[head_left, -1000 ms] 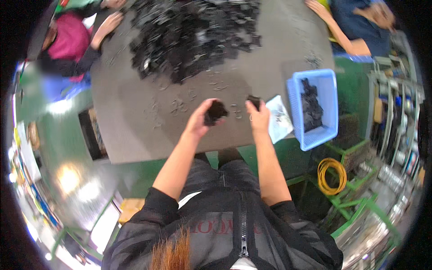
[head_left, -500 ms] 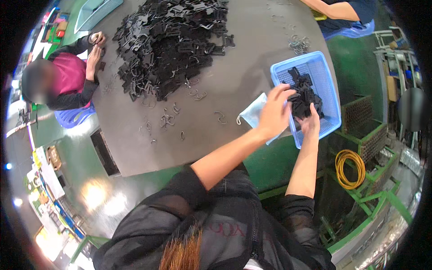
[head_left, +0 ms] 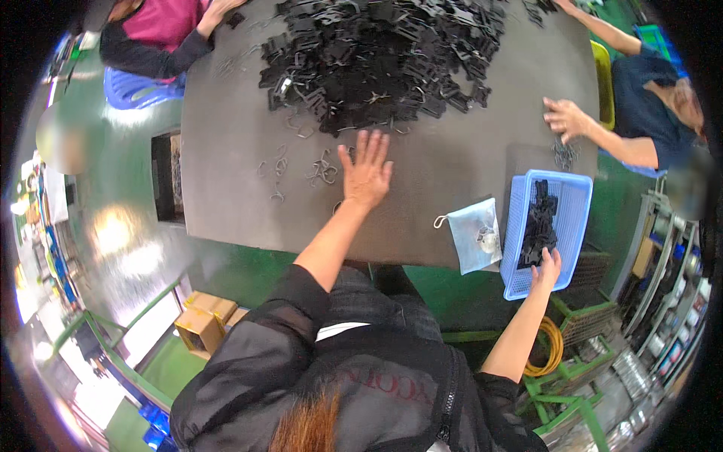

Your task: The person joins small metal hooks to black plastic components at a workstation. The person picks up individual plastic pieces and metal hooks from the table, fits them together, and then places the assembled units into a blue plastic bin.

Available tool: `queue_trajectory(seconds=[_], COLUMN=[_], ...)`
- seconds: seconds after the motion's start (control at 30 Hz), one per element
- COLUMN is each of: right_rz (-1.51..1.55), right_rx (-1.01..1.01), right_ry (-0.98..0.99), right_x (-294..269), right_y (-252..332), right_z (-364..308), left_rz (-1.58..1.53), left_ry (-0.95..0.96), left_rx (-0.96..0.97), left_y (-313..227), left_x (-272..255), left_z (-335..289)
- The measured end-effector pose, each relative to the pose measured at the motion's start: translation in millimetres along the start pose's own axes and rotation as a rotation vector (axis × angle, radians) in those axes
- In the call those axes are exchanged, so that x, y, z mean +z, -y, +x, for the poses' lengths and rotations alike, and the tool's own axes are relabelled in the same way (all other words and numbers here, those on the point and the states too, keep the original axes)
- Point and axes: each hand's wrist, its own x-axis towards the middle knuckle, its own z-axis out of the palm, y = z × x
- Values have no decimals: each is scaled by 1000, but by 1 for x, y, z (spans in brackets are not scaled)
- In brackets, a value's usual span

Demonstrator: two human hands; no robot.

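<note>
My left hand (head_left: 367, 175) is stretched flat over the grey table (head_left: 429, 188), fingers spread and holding nothing. Its fingertips come close to the near edge of a large pile of black flat parts (head_left: 369, 68). Beside that hand lie small bent metal hooks (head_left: 322, 170). On the right, my right hand (head_left: 546, 270) is at the near end of a blue plastic basket (head_left: 576, 226). Its fingers are parted and reach in beside the black parts (head_left: 539, 218) heaped inside; I see nothing gripped in them.
Left of the basket lies a light-blue drawstring pouch (head_left: 474, 233). More metal hooks (head_left: 566, 154) lie beyond the basket, near a co-worker's hand (head_left: 568, 119) at the right edge. Another co-worker's hand (head_left: 218, 13) is at the far left. A yellow bin (head_left: 602, 83) stands at the table's right side.
My left hand has left the basket and moved left toward the pile, its fingers spreading. My right hand stays at the basket. The view has shifted, and the co-worker's hand at right has come into view.
</note>
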Motion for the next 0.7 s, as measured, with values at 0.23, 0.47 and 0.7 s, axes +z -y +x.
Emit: queue_trajectory(seconds=[0.23, 0.47, 0.7], right_rz=[-60, -140, -339], right_rx=[-66, -316, -694], right_ry=[69, 47, 24], right_x=[15, 47, 66], right_y=[12, 48, 77], right_z=[-5, -20, -53], left_rz=[292, 88, -17], left_ry=[1, 53, -51], left_rx=[-292, -65, -90], left_y=[169, 140, 130], left_x=[-35, -61, -34], left_z=[-49, -92, -27])
